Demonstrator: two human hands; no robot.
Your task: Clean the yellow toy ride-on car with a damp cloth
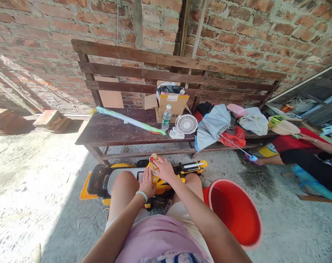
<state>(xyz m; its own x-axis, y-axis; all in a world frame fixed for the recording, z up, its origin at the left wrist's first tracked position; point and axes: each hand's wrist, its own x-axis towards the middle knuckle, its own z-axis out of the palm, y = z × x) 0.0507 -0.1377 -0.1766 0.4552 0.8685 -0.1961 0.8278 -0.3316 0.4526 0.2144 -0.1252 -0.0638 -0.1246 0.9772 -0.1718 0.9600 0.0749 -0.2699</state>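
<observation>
Between my knees lies a yellow and black ride-on toy (pixel 160 185) with a grey seat. My right hand (pixel 164 168) is wrapped over a small cloth with a red and cream pattern (pixel 153 160), pressed on top of the toy. Beside it on the left, my left hand (pixel 147 181) rests flat on the toy's yellow body, fingers straight, with a beaded bracelet at the wrist. Its fingertips come close to the cloth's lower edge.
A wooden bench (pixel 118 133) stands ahead, bearing a water bottle (pixel 166 117), a white fan (pixel 186 124), a cardboard box (pixel 172 106) and an umbrella (pixel 213 124). A red bucket (pixel 234 213) is at my right. Another person's leg (pixel 272 160) shows far right.
</observation>
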